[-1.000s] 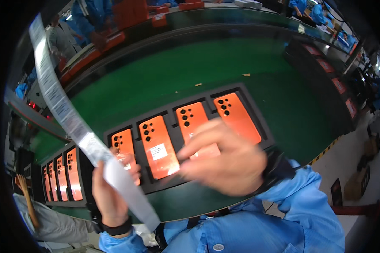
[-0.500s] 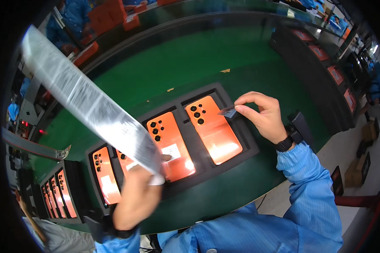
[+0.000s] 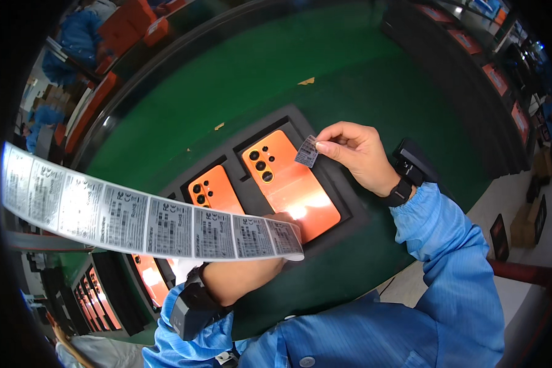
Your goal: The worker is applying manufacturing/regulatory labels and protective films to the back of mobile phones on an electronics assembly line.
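"What's farthest left?"

"A strip (image 3: 129,214), curving from the left edge to the centre of the frame: pale backing, silver-grey labels with fine dark print and blocky codes, glare at its left end."

"And the left hand (image 3: 242,281)?"

"Lower centre, at the strip's right end. Its fingers are mostly hidden, so I can't tell whether they pinch it."

"The phones?"

"The left phone (image 3: 218,190) is orange with round black lenses, its lower part behind the strip. The right phone (image 3: 291,190), at the centre, is glossy orange, lenses at its upper left, white glare lower down. Both sit in a dark tray (image 3: 357,214) on the green desk (image 3: 377,245)."

"Farther right?"

"A single grey label (image 3: 305,152), tilted over the right phone's edge, densely printed. The right hand (image 3: 362,156) pinches its upper corner between thumb and forefinger."
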The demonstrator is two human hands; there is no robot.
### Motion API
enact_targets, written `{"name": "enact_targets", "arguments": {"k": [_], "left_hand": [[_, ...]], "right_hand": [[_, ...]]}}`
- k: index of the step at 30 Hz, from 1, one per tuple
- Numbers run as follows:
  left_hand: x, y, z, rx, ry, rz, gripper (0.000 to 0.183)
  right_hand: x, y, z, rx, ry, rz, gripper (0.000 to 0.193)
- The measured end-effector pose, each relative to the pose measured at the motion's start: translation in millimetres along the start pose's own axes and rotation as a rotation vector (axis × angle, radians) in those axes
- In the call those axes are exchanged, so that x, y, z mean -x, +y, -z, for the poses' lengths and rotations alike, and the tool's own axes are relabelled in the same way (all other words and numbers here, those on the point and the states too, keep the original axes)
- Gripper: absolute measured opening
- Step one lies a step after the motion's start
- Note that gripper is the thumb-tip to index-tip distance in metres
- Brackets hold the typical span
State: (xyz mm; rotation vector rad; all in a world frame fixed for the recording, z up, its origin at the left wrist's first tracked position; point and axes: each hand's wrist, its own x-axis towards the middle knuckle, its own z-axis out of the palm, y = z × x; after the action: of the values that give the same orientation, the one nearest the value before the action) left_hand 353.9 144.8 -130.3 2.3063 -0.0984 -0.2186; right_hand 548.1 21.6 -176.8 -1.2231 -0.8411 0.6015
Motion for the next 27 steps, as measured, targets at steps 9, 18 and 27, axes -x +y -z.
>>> {"name": "enact_targets", "arguments": {"k": [9, 18, 27], "left_hand": [[-10, -2, -15, -0.186, 0.123, -0.017, 0.005], [-7, -6, -15, -0.078, -0.014, 0.225, 0.008], [-8, 22, -16, -0.795, 0.140, -0.070, 0.021]], "right_hand": [[4, 5, -2, -0.132, 0.052, -0.123, 0.011], [8, 10, -11, -0.158, 0.129, -0.088, 0.011], [6, 10, -11, -0.145, 0.117, -0.072, 0.011]]}}
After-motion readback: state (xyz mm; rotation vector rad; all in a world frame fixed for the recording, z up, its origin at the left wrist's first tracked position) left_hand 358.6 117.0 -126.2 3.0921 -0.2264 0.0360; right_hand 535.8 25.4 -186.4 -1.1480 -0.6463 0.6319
